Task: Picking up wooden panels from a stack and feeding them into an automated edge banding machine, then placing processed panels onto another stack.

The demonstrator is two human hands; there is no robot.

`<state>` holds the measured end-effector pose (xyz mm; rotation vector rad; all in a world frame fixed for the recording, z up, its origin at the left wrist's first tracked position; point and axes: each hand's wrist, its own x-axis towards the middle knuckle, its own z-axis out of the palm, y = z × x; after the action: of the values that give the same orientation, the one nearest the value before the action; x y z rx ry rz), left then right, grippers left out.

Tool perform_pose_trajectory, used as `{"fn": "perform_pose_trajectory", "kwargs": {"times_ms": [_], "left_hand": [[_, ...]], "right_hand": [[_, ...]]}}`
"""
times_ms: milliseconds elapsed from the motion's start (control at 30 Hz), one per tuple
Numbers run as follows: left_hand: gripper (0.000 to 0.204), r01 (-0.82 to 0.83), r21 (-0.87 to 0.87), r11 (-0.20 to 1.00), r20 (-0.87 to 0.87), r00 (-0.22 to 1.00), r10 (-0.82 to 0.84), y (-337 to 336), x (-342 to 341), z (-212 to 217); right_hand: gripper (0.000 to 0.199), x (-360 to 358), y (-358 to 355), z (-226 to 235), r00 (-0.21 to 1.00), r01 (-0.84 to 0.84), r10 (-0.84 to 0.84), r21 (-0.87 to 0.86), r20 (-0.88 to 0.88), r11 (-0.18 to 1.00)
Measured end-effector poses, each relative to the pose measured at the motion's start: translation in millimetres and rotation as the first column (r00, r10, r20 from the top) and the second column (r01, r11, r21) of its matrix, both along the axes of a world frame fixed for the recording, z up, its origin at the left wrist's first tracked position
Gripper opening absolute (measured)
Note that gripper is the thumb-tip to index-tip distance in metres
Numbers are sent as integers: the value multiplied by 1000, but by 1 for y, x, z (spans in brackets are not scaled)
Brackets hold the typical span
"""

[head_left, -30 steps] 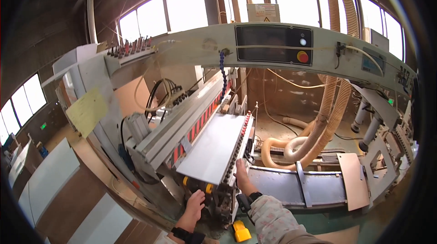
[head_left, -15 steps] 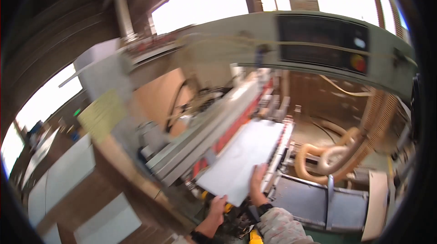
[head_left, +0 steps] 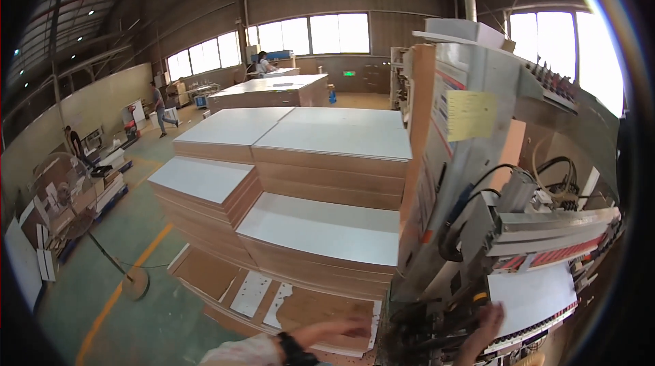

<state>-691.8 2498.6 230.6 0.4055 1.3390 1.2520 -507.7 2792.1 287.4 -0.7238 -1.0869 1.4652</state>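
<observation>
Two hands show. The left hand [head_left: 349, 328] has its fingers stretched out, holding nothing, above or on a brown board [head_left: 317, 306]. The right hand [head_left: 483, 326] is blurry: one cannot tell how open its fingers are. Just right of them lies a white board [head_left: 535, 298].

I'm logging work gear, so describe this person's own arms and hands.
The left hand is ungloved, with a black band around the wrist and a pale fabric sleeve above it. The right hand looks ungloved too, though blurred; no sleeve shows on that arm.
</observation>
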Motion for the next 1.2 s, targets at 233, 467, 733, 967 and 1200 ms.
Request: {"fn": "perform_pose_trajectory", "kwargs": {"times_ms": [233, 467, 733, 967, 1200], "left_hand": [[24, -891, 219, 398, 2, 408, 913, -344, -164, -13], [37, -903, 403, 147, 30, 174, 984, -503, -321, 69], [67, -947, 279, 158, -34, 155, 987, -481, -369, 91], [57, -941, 246, 233, -143, 203, 969, -480, -377, 95], [34, -945, 259, 199, -47, 193, 980, -481, -380, 103]], "right_hand": [[39, -150, -211, -6, 435, -879, 882, -124, 181, 460], [77, -341, -432, 38, -141, -989, 953, -74, 268, -126], [85, -425, -516, 44, 12, -987, 972, -155, 233, 50], [83, -423, -537, 52, 58, -973, 990, -229, -129, 27], [87, -405, -558, 55, -81, -960, 945, -230, -317, -160]]}}
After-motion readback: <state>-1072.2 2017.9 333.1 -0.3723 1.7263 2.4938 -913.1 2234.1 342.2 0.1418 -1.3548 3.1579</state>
